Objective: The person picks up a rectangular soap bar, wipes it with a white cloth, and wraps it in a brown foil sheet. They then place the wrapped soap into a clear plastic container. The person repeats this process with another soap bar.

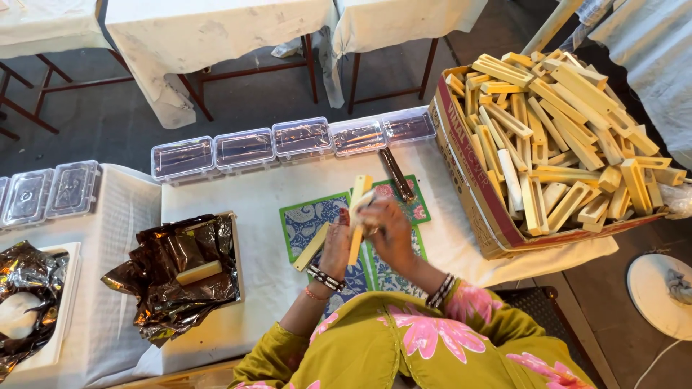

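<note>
Stick [358,216], a yellow wooden one, stands near upright above the patterned mats [311,220] at bench [238,194] centre, both hands' fingers gripping it: left hand [336,245] low, right hand [386,227] higher. Box [476,191] of sticks lies at 2 o'clock, foil tray [234,252] at 9.

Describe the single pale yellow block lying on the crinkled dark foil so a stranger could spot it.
Start at the white cloth-covered table and look left of the person's hands to the tray lined with crinkled dark foil. On that foil lies one pale yellow rectangular block. It lies alone there, while its lookalikes are heaped in the cardboard box at the right.
</note>
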